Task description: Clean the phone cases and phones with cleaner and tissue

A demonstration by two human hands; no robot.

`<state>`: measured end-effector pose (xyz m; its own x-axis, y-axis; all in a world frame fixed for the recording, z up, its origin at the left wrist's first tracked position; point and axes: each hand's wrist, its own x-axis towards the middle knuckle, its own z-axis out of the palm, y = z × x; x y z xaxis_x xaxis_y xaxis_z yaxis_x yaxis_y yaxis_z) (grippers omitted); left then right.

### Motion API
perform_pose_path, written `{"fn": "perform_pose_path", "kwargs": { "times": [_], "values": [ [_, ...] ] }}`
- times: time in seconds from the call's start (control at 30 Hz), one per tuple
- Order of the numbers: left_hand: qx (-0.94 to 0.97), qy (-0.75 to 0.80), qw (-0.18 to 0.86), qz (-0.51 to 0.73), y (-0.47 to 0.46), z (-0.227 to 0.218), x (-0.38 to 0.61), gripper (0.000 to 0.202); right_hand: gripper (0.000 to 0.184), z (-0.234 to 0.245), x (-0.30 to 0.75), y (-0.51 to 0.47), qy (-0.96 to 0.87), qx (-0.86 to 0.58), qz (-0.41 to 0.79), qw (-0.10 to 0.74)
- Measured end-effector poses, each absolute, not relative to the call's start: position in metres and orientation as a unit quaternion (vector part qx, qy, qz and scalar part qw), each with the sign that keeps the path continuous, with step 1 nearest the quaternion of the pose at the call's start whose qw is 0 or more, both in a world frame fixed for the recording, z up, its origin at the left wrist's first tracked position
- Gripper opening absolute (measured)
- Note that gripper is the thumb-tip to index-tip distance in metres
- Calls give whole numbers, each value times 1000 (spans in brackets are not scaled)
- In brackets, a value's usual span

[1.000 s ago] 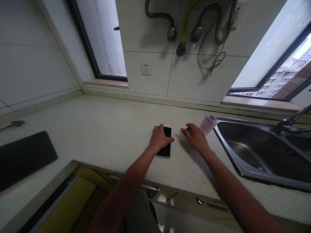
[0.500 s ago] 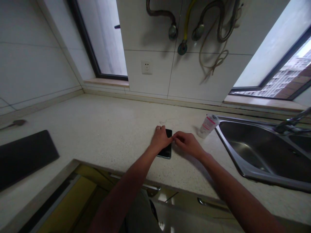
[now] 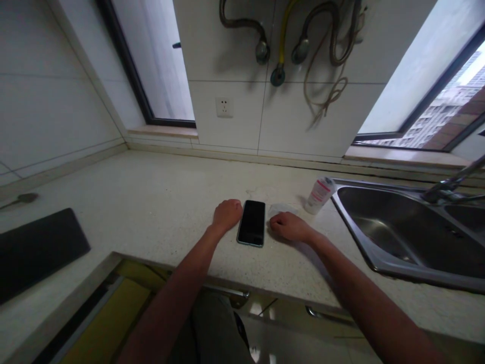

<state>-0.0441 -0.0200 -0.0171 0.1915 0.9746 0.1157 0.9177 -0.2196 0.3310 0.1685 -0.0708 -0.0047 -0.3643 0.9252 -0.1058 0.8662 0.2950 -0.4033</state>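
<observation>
A black phone (image 3: 251,223) lies face up and flat on the pale speckled countertop (image 3: 159,202). My left hand (image 3: 226,215) rests as a loose fist on the counter just left of the phone, holding nothing that I can see. My right hand (image 3: 288,226) lies curled on the counter just right of the phone, fingers closed. A thin clear film or wipe (image 3: 282,208) lies on the counter just beyond my right hand.
A small white tube with a pink label (image 3: 318,194) lies by the steel sink (image 3: 379,253) at the right, with a faucet (image 3: 450,184). A black cooktop (image 3: 34,250) sits at the left. Hoses (image 3: 280,45) hang on the tiled wall above an outlet (image 3: 224,107).
My left hand came off the phone and moved to its left side. My right hand drew back from the phone's top edge to its right side. The phone's whole screen now shows.
</observation>
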Motion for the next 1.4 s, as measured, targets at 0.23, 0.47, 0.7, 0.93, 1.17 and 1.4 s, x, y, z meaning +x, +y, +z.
{"fn": "perform_pose_path", "kwargs": {
  "times": [0.23, 0.47, 0.7, 0.93, 1.17, 1.4],
  "values": [
    [775, 621, 54, 107, -28, -20, -36, 39, 27, -8, 162, -73, -799, -586, 124, 60],
    [770, 625, 51, 121, -26, -21, -37, 38, 28, -9, 161, -74, -795, -591, 122, 70],
    [762, 630, 75, 130, -28, -16, -37, 38, 29, -10, 159, -75, -784, -601, 131, 81],
    [724, 665, 70, 172, -33, -18, -34, 31, 29, -14, 167, -71, -717, -658, 162, 165],
    [759, 628, 41, 165, -43, -24, -22, 47, 34, -8, 162, -76, -734, -632, 194, 156],
    [753, 638, 57, 147, -46, -20, -19, 42, 38, -16, 151, -78, -749, -619, 185, 146]
  ]
}}
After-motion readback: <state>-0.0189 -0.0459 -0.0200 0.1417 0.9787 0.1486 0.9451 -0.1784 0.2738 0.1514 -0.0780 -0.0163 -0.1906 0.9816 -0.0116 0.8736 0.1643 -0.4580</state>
